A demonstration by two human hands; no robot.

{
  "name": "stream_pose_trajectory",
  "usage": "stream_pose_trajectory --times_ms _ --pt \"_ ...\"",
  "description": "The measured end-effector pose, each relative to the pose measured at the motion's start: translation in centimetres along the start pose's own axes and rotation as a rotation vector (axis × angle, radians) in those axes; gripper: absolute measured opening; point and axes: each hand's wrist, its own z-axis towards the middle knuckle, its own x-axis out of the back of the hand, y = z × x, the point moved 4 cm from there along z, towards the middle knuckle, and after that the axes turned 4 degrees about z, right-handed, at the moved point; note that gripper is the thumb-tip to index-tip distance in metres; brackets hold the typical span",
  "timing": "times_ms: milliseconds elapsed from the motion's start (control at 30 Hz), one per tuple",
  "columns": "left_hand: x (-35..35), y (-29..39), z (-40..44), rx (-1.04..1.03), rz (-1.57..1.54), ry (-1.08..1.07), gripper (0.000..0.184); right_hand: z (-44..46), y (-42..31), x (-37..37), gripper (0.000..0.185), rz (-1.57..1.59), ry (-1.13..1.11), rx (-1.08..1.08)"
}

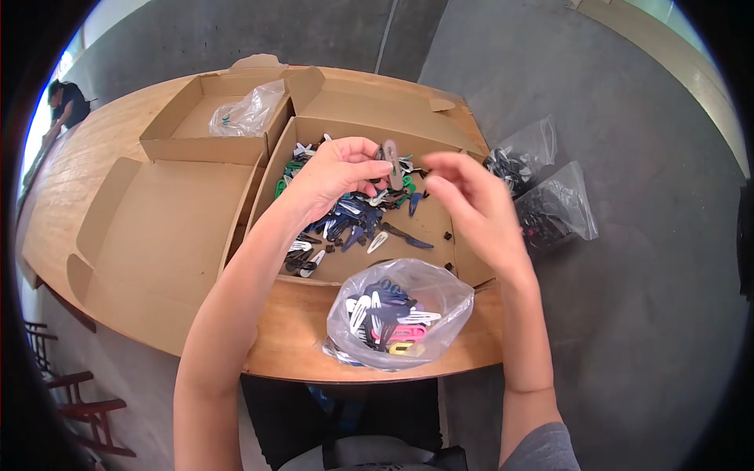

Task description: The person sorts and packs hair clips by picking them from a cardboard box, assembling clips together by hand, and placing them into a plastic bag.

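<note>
My left hand (343, 171) is raised over the cardboard box and pinches a greyish-brown snap hair clip (393, 165) between thumb and fingers. To its right is my right hand (475, 200), slightly blurred, with thumb and index finger apart and no clip visible between them. Beneath both hands, the open cardboard box (432, 229) holds a loose heap of hair clips (349, 216) in navy, black, white and green. On the table edge nearest me stands an open clear plastic bag (449, 302) with white, navy, pink and yellow hair clips (389, 318) inside.
Another open box (177, 212) lies left on the wooden table (287, 334). Behind it, a smaller box (169, 118) contains a crumpled plastic bag (250, 110). Two clear bags of dark items (514, 165) (554, 212) sit to the right. A person (69, 106) is at the far left.
</note>
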Motion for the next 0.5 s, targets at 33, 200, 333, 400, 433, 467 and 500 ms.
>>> stream_pose_trajectory --times_ms 33,200,333,400,433,467,500 --pt "-0.6 0.4 -0.3 0.005 0.026 -0.061 0.014 0.5 0.8 -0.7 0.022 0.001 -0.013 -0.021" --pt "-3.3 3.8 -2.9 -0.057 0.187 -0.02 0.013 0.0 0.2 -0.9 0.021 0.125 -0.083 -0.048" --pt "-6.1 8.2 -7.6 -0.171 0.48 0.026 0.015 -2.4 -3.3 3.0 0.021 0.155 0.186 0.042" --pt "-7.3 8.6 -9.7 -0.374 0.696 -0.129 0.013 -4.1 -5.0 4.1 0.022 0.126 0.247 0.108" --pt "-8.3 8.8 -10.9 -0.578 0.912 -0.282 0.013 -4.9 -5.8 4.4 0.022 0.071 0.28 0.178" --pt "-8.5 9.0 -11.8 -0.581 0.91 -0.284 0.013 -5.7 -6.5 4.5 0.023 0.036 0.313 0.253" --pt "-8.8 8.9 -12.6 -0.534 1.058 -0.335 0.014 -6.3 -6.6 4.4 0.023 0.034 0.316 0.252"
